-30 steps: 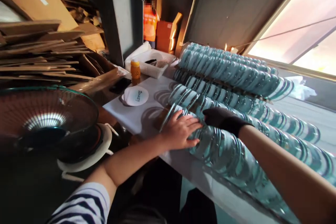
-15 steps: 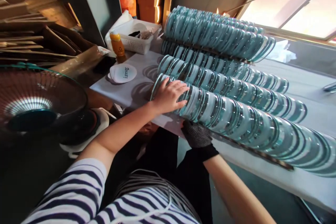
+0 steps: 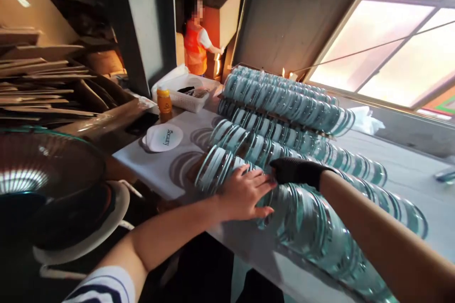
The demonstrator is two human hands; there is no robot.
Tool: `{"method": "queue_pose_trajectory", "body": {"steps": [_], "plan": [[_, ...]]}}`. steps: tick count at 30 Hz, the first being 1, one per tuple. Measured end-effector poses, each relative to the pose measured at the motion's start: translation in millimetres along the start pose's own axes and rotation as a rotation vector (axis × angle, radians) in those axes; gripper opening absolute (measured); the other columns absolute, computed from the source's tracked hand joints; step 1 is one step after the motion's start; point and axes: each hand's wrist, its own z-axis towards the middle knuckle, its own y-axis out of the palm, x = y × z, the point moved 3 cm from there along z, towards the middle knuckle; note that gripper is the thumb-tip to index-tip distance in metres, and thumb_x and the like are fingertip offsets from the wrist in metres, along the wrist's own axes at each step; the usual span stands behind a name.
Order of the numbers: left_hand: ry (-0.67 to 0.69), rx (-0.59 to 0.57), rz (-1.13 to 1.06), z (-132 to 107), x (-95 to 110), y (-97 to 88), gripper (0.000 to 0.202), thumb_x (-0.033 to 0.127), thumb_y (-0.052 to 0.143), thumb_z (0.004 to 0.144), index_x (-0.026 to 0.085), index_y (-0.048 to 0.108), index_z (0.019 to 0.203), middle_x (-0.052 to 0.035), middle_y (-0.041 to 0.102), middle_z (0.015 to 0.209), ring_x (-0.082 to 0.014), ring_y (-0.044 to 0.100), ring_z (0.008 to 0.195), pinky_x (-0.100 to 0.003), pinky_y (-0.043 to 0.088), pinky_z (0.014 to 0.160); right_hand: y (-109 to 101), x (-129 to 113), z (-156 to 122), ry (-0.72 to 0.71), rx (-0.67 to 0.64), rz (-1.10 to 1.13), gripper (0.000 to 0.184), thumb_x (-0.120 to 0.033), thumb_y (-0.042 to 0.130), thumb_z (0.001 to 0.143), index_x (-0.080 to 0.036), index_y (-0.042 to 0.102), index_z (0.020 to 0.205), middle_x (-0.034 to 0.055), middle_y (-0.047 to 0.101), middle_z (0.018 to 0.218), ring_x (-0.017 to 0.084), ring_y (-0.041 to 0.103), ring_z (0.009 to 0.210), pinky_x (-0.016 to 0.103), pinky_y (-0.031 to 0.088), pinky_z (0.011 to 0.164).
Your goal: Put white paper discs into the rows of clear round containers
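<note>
My bare left hand (image 3: 243, 194) lies across the front row of nested round glass pieces (image 3: 320, 229), near its left end. Its fingers are spread, with the thumb apart and toward me. In a black glove, my right hand (image 3: 296, 173) reaches over the same row just right of the left fingertips. The gloved fingers point left, and their tips are partly hidden, so their grip does not show. Around the hands the front row is uneven, and the pieces there lean. Whether these clear, rimmed pieces are bowls or lids I cannot make out. A second row (image 3: 241, 139) lies just behind.
Further rows of glass (image 3: 284, 99) lie at the back of the white table (image 3: 142, 154). Round printed cards (image 3: 165, 137), an orange bottle (image 3: 164, 100) and a white basket (image 3: 192, 102) are at its left. A fan (image 3: 46, 170) stands left; a person (image 3: 195, 47) is beyond.
My right hand has come up from the near side below the row to its top. The left hand has shifted slightly right along the glass. The view has tilted up, and front-row pieces lean differently.
</note>
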Motion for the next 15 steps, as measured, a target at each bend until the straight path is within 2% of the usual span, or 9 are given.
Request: {"method": "queue_pose_trajectory", "body": {"steps": [3,7,9,11,13,15], "plan": [[0.022,0.017,0.061,0,1,0.2,0.060,0.063,0.037,0.094,0.028,0.050,0.141,0.0005,0.054,0.147,-0.0203,0.050,0.133,-0.045,0.042,0.115,-8,-15,4,-0.046,-0.145,-0.163,0.016,-0.014,0.063,0.079,-0.013,0.075,0.090,0.0057,0.073,0.084,0.017,0.064,0.073,0.023,0.043,0.063],[-0.013,0.007,0.038,2,2,-0.9,0.058,0.059,0.043,0.093,0.027,0.051,0.140,0.0005,0.058,0.142,-0.0215,0.051,0.133,-0.044,0.040,0.117,-23,-27,-8,0.074,-0.155,-0.253,0.025,-0.019,0.054,0.086,-0.015,0.074,0.099,0.0105,0.073,0.098,0.023,0.069,0.087,0.026,0.040,0.064],[-0.038,-0.006,-0.005,2,1,-2.1,0.056,0.056,0.047,0.092,0.026,0.053,0.139,-0.0003,0.060,0.140,-0.0236,0.052,0.132,-0.045,0.037,0.118,-26,-30,-24,0.168,-0.095,-0.213,0.025,-0.021,0.052,0.087,-0.015,0.073,0.100,0.0102,0.073,0.099,0.023,0.069,0.089,0.026,0.038,0.063],[-0.044,-0.031,-0.052,2,0,-2.8,0.056,0.055,0.049,0.092,0.025,0.054,0.138,-0.0021,0.060,0.141,-0.0253,0.052,0.133,-0.048,0.034,0.118,-23,-38,-47,0.239,0.019,-0.181,0.025,-0.024,0.048,0.090,-0.017,0.071,0.099,0.0089,0.073,0.098,0.023,0.068,0.089,0.027,0.035,0.062],[-0.045,-0.059,-0.089,3,-2,-1.9,0.057,0.057,0.048,0.092,0.024,0.053,0.139,-0.0041,0.057,0.144,-0.0258,0.050,0.134,-0.051,0.031,0.118,-11,-52,-73,0.300,0.142,-0.172,0.029,-0.029,0.043,0.094,-0.018,0.070,0.099,0.0089,0.073,0.097,0.024,0.068,0.088,0.028,0.033,0.061],[-0.055,-0.089,-0.108,4,-3,0.2,0.059,0.057,0.048,0.092,0.023,0.051,0.141,-0.0054,0.055,0.146,-0.0257,0.048,0.136,-0.052,0.028,0.118,10,-74,-97,0.378,0.223,-0.155,0.035,-0.033,0.038,0.097,-0.019,0.070,0.099,0.0100,0.072,0.096,0.024,0.068,0.086,0.029,0.032,0.060]]}}
